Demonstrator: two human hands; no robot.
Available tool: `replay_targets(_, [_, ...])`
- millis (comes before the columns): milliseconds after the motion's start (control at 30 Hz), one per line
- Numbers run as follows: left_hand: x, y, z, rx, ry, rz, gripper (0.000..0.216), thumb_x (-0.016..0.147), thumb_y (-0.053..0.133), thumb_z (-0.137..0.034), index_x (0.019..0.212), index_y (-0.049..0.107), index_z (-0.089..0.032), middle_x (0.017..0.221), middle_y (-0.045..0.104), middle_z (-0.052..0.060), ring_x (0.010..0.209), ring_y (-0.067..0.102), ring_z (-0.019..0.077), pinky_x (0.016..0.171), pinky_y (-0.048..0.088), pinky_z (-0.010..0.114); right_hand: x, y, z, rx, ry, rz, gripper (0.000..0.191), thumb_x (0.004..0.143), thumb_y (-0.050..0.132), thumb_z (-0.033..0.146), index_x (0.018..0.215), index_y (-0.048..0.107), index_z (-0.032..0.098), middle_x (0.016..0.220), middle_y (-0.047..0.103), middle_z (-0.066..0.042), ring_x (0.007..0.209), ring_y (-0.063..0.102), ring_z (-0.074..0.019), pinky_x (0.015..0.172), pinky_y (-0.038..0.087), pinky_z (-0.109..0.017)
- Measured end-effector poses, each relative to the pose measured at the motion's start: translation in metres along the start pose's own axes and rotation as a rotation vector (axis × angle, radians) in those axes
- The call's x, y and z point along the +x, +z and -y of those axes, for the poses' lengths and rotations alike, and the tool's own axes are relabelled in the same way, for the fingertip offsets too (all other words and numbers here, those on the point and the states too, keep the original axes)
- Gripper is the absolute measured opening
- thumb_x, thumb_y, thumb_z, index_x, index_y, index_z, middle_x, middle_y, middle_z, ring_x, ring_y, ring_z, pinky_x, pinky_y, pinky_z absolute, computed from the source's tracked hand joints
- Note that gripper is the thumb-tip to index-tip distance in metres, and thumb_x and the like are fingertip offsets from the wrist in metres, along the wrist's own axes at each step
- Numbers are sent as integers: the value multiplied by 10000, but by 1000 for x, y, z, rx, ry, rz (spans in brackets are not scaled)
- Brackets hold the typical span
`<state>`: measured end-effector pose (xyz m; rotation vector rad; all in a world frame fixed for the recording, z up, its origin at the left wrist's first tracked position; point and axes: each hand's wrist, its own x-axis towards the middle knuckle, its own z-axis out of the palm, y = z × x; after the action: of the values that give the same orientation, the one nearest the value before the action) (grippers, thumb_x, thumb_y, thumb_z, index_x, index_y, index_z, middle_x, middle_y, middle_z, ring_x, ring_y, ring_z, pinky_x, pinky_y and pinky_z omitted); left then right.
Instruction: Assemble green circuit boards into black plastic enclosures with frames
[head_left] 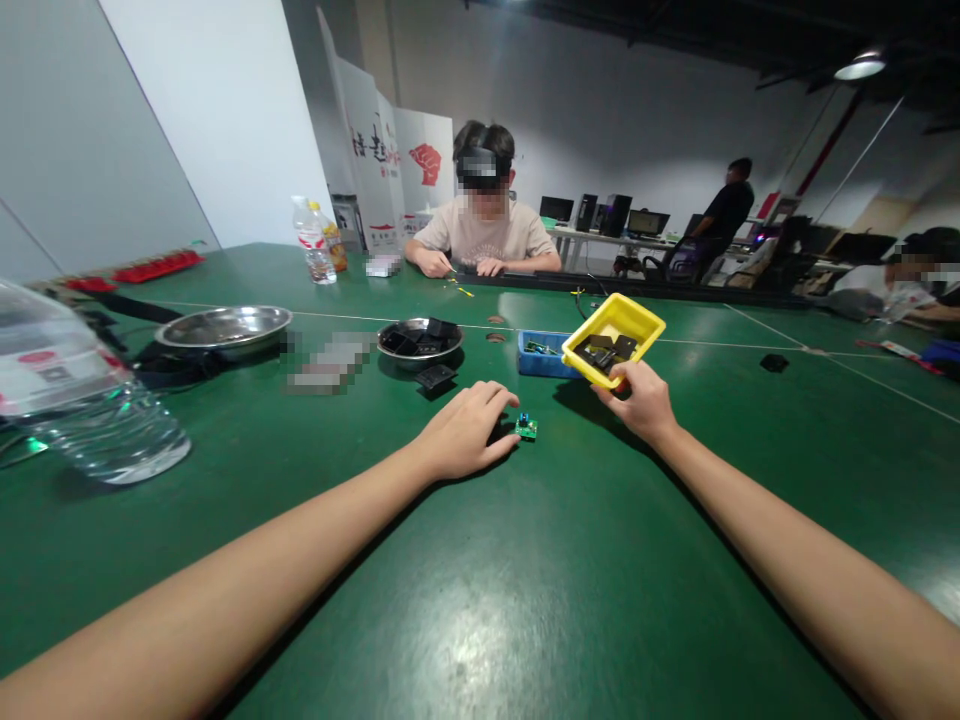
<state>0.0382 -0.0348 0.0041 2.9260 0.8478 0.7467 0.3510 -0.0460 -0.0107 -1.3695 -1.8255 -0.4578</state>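
My right hand [643, 400] grips the near rim of a yellow tray [626, 318] and holds it tilted above the green table [480, 560]; several black parts lie inside the tray. My left hand [466, 432] rests on the table with its fingers curled, the fingertips touching a small green circuit board [526, 427]. Whether those fingers pinch the board is unclear.
Behind the hands stand a blue bin [541, 354], a metal bowl [420, 343] of black parts with one black part [435, 377] in front, and an empty metal dish [223, 328]. A water bottle [75, 400] lies at the left. A person [484, 215] sits across the table.
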Motion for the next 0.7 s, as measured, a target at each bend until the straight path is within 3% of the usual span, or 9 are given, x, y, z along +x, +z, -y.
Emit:
replay_targets(167, [0,-2,-6,53,64,-125,424,902,579,-378,1268,492,-183,1321,512,166,1200,512,313,1008,464,484,-3,6,35,77,-331,71,125,853,619,291,760,556,238,707,615,-37,694,562,-202,663,469,-318])
replay_targets(300, [-1,-3,-11,140,74,-215,448,931,538,-378,1322,486,-166,1423,436,196,1315,426,347,1080,400,517,-5,8,53,115,-445,37,94,875,612,265,798,569,234,742,633,-47,712,576,-198,658,480,-314])
replay_targets(467, [0,-6,-16,164,132,-186,426,937,534,-328,1345,507,-207,1514,392,172,1396,365,357,1109,341,521,-6,7,63,145,-562,-5,99,907,592,292,830,599,231,733,643,-58,707,583,-209,696,494,-341])
replay_targets(567, [0,-5,-18,230,157,-167,364,962,493,-311,1311,538,-215,1515,433,151,1416,361,339,1114,313,511,-6,6,66,112,-563,7,130,922,575,307,822,610,232,741,644,-66,706,579,-208,706,497,-345])
replay_targets(700, [0,-4,-20,268,196,-185,280,996,420,-259,1206,592,-190,1364,603,123,1327,493,270,1103,298,443,-6,5,68,91,-581,-6,146,930,570,312,822,621,227,739,640,-72,720,578,-212,704,493,-341])
